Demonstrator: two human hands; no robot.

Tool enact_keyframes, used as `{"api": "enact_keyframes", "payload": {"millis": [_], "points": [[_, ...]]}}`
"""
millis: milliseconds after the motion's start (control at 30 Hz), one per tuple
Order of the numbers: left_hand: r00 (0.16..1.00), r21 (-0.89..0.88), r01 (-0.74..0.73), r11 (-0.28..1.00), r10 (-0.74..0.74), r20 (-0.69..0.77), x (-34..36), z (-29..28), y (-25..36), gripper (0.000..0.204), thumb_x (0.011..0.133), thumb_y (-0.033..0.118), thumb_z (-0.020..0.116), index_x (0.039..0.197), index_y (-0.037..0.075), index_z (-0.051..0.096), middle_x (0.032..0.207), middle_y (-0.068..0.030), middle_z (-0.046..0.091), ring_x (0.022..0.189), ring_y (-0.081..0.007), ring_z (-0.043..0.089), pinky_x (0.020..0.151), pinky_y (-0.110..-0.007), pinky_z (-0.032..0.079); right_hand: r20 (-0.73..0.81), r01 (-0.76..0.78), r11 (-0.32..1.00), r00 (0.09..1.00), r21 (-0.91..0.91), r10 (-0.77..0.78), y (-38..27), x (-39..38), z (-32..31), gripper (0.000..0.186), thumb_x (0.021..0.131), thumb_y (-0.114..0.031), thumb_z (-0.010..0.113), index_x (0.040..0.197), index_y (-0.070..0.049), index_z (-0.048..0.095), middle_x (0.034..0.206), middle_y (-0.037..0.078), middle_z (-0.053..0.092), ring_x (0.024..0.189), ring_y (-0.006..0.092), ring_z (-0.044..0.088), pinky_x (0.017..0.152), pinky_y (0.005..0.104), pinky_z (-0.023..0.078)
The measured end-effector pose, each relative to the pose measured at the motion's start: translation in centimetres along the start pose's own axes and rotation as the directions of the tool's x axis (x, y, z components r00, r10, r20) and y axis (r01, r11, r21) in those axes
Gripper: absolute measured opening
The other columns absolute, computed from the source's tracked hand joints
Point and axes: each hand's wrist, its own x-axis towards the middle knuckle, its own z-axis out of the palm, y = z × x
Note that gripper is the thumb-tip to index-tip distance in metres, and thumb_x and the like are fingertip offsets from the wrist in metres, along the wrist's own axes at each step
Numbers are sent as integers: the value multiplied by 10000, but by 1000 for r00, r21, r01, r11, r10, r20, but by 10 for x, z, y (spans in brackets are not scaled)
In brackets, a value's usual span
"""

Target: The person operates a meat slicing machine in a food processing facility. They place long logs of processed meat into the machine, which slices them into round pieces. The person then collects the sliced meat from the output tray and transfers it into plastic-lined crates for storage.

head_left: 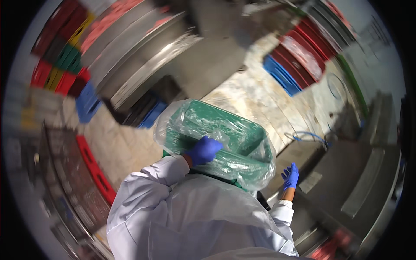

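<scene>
**In front of the wearer's apron: one green crate in clear plastic, two gloved hands**

Green crate [236, 119]: oblong, in the middle of the view, just beyond the clear apron [208, 201]. Open top faces up. Long axis slants from far left to near right, crosswise to the body; one short end points left and away, the other right and slightly nearer. Support beneath: hidden.

Plastic liner [253, 175]: clear, creased, draped over the rim and down the outside, loose inside.

Left hand [203, 150]: blue glove, over the near long side of the crate. Fingers curled into a fist, closed on the plastic liner. Forearm in a white sleeve [149, 177], reaching in from the lower left; a strip of bare wrist between cuff and glove.

Right hand [290, 176]: blue glove, just beside the crate's right end, apart from it. Open, nothing held; fingers separated and pointing away from the body. Forearm rises from the lower edge.

Surroundings: tiled floor [262, 93] beyond; red crates [299, 52] at far right, stacked above a blue crate [281, 76]; blue hose [312, 138] near a steel table [333, 173] on the right; red tray [96, 169] on the left.
</scene>
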Motion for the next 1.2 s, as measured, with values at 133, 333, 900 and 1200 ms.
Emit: {"api": "enact_keyframes", "payload": {"millis": [133,333,900,1200], "points": [[992,119,82,989,-70,-102,-130,-10,14,252,699,158,642,944,101,626,776,-62,587,754,-253,585,692,-403,416,370,-158,942,890,-294,265,28,-12,105,912,798,-678,593,1436,-82,327,1398,219,419,1132,356,525,911,555,419],[946,133,242,961,-204,-251,-291,-72,-10,201,743,169,590,931,106,620,761,-37,563,746,-212,573,680,-370,413,561,211,738,785,-642,263,77,-115,287,320,861,-278,676,1052,-21,688,924,76,690,811,160,633,688,289,506],[912,551,406,729,-285,-294,-633,-272,-197,101,775,143,555,871,158,586,764,-37,534,799,-228,550,731,-378,403,825,216,974,561,-72,-63,251,-450,586,292,788,-54,626,1077,-11,613,952,62,664,850,185,634,754,307,505],[847,486,530,695,-400,-350,-652,-205,-410,160,817,150,526,934,163,634,845,-41,559,860,-234,557,817,-389,423,568,104,945,817,-310,96,308,-457,693,268,728,10,627,980,-19,541,742,72,570,599,181,560,496,321,441]]}}
